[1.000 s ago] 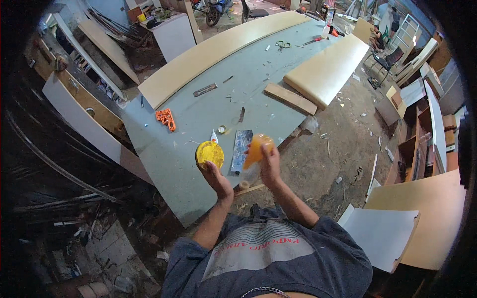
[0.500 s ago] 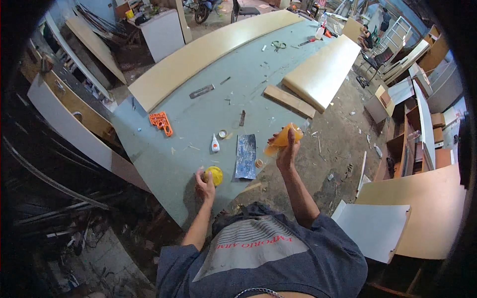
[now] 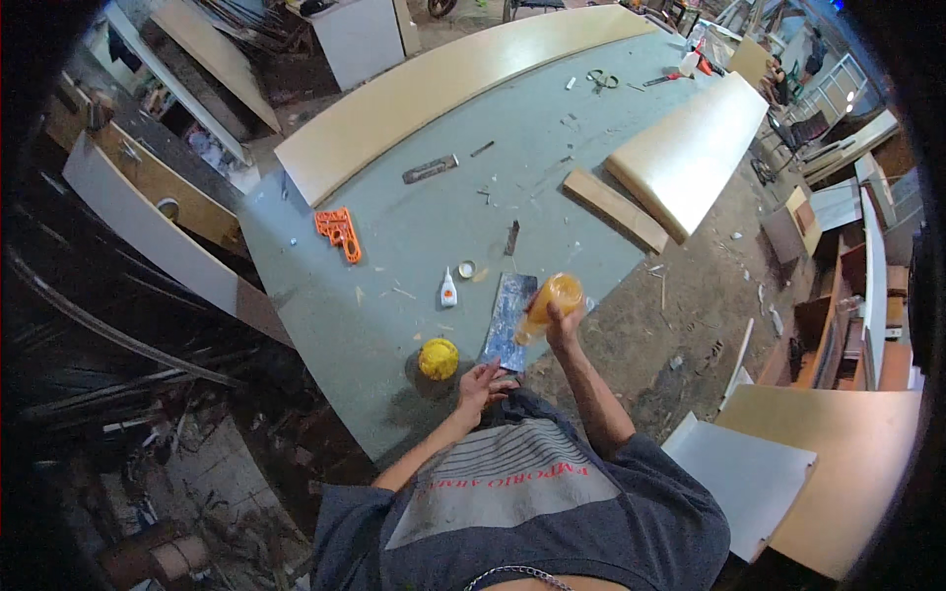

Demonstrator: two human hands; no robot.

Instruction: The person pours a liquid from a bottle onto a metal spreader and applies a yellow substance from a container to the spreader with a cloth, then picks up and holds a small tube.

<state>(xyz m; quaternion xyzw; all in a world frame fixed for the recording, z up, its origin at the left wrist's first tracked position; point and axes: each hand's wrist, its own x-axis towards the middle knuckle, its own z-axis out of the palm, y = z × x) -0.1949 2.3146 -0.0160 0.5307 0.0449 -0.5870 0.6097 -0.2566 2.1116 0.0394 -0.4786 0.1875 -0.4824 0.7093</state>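
My right hand (image 3: 560,320) is wrapped round a clear bottle of amber liquid (image 3: 552,300), tilted so its narrow end points down over a blue, paint-worn flat sheet (image 3: 509,313). At the sheet's near edge my left hand (image 3: 481,386) has its fingertips, seemingly pinching that edge; the exact grip is partly hidden. A yellow round tub or lid (image 3: 439,360) sits left of that hand, touching nothing. Farther off stand a small white squeeze bottle (image 3: 448,289) and a small round cap (image 3: 467,268).
The grey-green tabletop (image 3: 394,246) carries an orange pistol-shaped piece (image 3: 339,234), a dark flat tool (image 3: 431,169), scissors (image 3: 602,81) and a wood strip (image 3: 616,211). A long curved panel (image 3: 443,89) lies along the far side, a pale board (image 3: 690,153) at right. A co-worker (image 3: 777,79) sits far right.
My left hand has let go of the yellow tub and moved right to the blue sheet, which has turned slightly. The bottle in my right hand has tipped toward the sheet. The view has shifted.
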